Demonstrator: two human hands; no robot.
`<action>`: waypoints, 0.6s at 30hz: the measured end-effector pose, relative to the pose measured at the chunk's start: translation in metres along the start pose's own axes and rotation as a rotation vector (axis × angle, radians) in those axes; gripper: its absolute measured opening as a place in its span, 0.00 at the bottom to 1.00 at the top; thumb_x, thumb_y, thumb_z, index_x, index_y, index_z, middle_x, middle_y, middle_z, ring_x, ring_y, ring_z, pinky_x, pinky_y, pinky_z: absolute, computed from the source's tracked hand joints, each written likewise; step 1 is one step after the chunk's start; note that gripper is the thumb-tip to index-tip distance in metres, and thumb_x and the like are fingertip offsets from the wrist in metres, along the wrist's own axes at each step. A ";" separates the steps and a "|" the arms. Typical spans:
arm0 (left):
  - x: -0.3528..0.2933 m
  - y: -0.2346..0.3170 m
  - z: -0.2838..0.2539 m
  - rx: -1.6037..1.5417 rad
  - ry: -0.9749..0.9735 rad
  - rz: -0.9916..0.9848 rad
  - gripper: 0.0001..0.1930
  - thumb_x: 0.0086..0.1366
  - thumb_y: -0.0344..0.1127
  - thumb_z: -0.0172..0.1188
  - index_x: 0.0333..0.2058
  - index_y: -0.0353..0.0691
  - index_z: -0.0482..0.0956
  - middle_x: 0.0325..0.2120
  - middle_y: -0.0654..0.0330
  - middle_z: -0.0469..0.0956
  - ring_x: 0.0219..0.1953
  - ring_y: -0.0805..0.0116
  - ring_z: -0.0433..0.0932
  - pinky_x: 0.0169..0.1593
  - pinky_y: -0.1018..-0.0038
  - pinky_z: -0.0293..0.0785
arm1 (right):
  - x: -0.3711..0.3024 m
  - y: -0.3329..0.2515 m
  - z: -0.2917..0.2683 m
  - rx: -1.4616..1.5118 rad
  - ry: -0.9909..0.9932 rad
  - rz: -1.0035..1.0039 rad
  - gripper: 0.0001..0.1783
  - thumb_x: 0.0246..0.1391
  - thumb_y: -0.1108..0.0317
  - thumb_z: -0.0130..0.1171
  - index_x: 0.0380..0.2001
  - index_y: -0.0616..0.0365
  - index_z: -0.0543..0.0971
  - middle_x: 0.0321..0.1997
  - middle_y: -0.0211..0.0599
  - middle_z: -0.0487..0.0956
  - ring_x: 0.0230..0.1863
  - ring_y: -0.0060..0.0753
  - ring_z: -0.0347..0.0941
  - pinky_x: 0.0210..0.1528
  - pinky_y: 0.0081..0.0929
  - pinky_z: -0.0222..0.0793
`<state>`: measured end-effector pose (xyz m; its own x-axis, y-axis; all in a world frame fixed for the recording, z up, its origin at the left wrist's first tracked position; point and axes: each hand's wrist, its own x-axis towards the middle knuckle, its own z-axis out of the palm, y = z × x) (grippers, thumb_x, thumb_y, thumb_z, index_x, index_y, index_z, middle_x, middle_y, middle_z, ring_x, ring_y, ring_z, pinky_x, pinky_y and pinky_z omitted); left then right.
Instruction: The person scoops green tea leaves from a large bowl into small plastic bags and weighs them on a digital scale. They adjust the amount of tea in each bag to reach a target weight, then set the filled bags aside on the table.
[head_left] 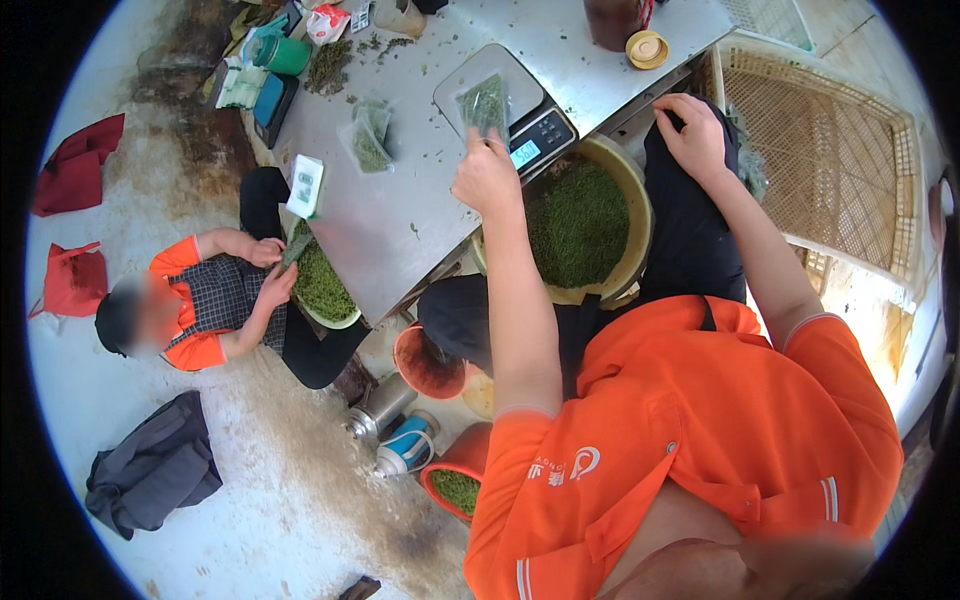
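A clear bag of tea leaves (485,103) lies on the digital scale (505,105), which stands on the steel table (400,215). A basin of tea leaves (585,225) sits just before the scale, under the table's edge. Two filled bags (369,137) lie left of the scale.

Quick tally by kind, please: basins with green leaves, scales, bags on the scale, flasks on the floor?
Basins with green leaves: 3
Scale: 1
Clear bag on the scale: 1
Flasks on the floor: 2
Total: 7

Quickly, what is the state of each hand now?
Left hand: closed on a small clear bag over the scale.
Right hand: holds nothing, resting on the knee.
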<state>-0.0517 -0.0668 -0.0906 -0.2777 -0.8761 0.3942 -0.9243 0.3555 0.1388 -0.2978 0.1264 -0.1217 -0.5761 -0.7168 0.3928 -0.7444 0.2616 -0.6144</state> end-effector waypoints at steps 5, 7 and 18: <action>-0.010 -0.006 0.000 -0.509 0.001 -0.231 0.13 0.72 0.44 0.64 0.44 0.41 0.87 0.17 0.56 0.82 0.17 0.61 0.80 0.21 0.68 0.75 | -0.001 0.003 -0.002 0.016 -0.002 0.002 0.08 0.59 0.66 0.63 0.39 0.54 0.86 0.45 0.38 0.85 0.49 0.50 0.80 0.52 0.44 0.76; -0.015 0.001 -0.026 -1.092 -0.205 -0.612 0.13 0.72 0.40 0.66 0.44 0.35 0.87 0.17 0.60 0.81 0.17 0.69 0.78 0.21 0.73 0.74 | 0.001 0.001 -0.004 0.004 0.004 -0.034 0.08 0.59 0.66 0.63 0.38 0.54 0.86 0.45 0.37 0.85 0.49 0.50 0.80 0.52 0.44 0.76; -0.047 -0.033 -0.043 -1.827 -0.448 -0.824 0.12 0.76 0.35 0.62 0.53 0.37 0.81 0.31 0.67 0.80 0.26 0.78 0.77 0.37 0.70 0.85 | 0.001 -0.004 -0.001 -0.045 0.017 -0.091 0.05 0.57 0.70 0.67 0.36 0.57 0.85 0.42 0.34 0.86 0.47 0.42 0.82 0.52 0.37 0.77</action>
<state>0.0033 -0.0231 -0.0751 -0.3146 -0.8668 -0.3868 0.3602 -0.4860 0.7963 -0.2958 0.1249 -0.1182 -0.5105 -0.7281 0.4575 -0.8082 0.2246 -0.5444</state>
